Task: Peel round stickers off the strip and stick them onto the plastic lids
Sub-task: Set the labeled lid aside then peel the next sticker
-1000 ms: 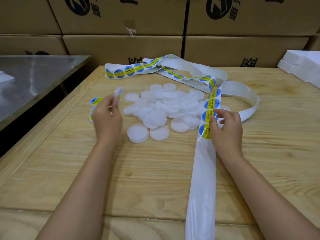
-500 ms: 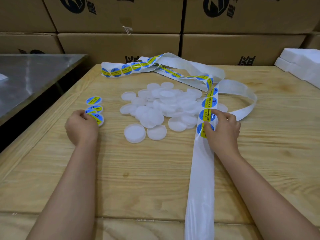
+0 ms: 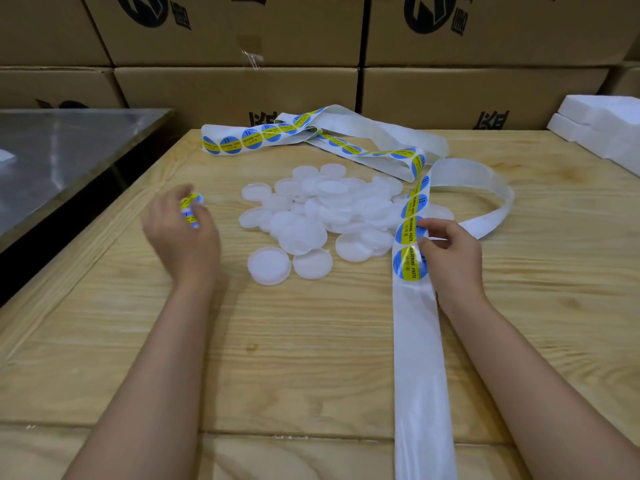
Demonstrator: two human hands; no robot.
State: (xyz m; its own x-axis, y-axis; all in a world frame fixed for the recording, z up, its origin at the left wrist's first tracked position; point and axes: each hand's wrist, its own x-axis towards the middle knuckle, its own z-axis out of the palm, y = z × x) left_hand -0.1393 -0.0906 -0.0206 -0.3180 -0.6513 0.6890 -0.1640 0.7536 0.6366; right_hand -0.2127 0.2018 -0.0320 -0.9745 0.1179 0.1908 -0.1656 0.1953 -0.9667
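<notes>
A pile of white translucent plastic lids (image 3: pixel 332 209) lies in the middle of the wooden table (image 3: pixel 277 341). A long white sticker strip (image 3: pixel 420 358) runs from the near edge up past the pile and loops at the back, carrying round blue-and-yellow stickers. My right hand (image 3: pixel 453 254) pinches the right edge of a round sticker (image 3: pixel 408 233) on the strip, just above the lowest one (image 3: pixel 408 265). My left hand (image 3: pixel 180 240), blurred, hovers with relaxed fingers over the stickered lids (image 3: pixel 191 202) left of the pile and partly hides them.
Stacked cardboard boxes (image 3: pixel 242 91) wall off the back of the table. A shiny metal table (image 3: pixel 62 157) stands to the left across a dark gap. White foam blocks (image 3: pixel 602 129) sit at the back right corner.
My left hand carried a stickered lid left, set it down with the other stickered lids, and now lifts and drifts right. My right hand stays at the strip, its fingers shifted on the sticker's edge.
</notes>
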